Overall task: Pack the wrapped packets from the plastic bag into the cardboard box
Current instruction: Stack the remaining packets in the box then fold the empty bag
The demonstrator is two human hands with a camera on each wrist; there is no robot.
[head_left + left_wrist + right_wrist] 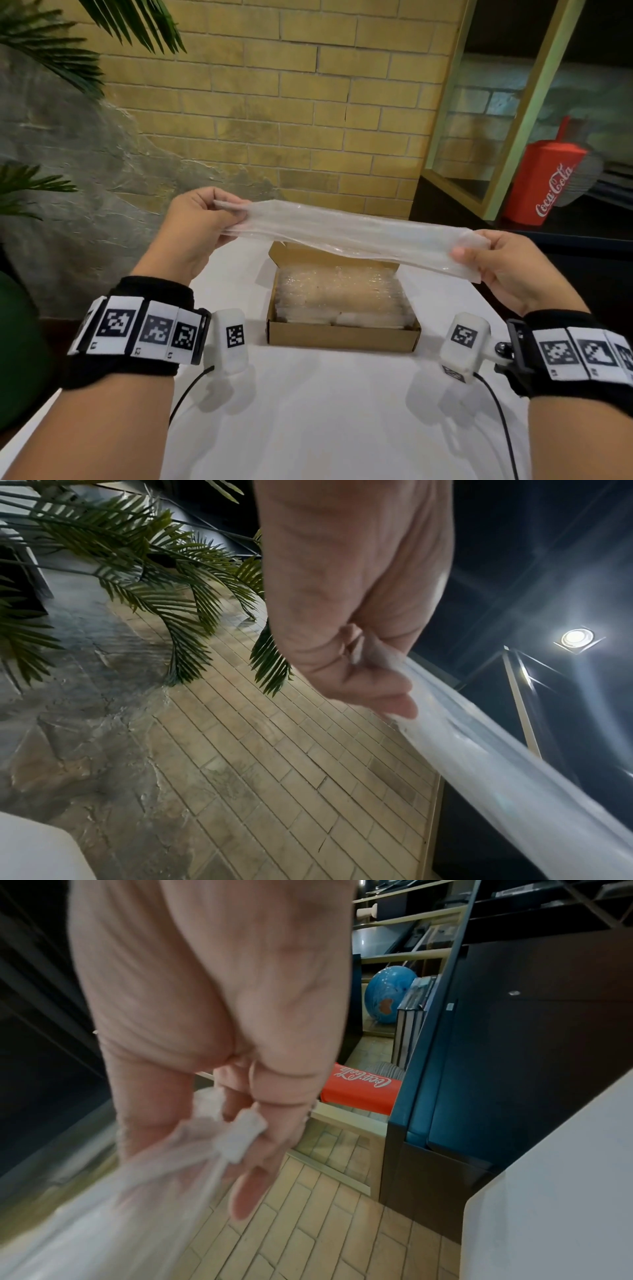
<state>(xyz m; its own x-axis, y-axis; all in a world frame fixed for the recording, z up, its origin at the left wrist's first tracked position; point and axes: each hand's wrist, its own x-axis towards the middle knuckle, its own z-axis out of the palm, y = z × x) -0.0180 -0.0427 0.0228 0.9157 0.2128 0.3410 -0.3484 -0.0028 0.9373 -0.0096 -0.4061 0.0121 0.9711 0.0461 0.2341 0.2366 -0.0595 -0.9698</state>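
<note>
A clear plastic bag is stretched flat in the air between my two hands, above the far end of the cardboard box. My left hand pinches the bag's left end. My right hand pinches its right end. The bag looks flat, with no packet seen inside it. The open box sits on the white table and holds a row of clear-wrapped packets that fill it.
A red Coca-Cola cup stands on a dark shelf at the right beside a glass-fronted frame. A yellow brick wall rises behind the table, with palm leaves at the left.
</note>
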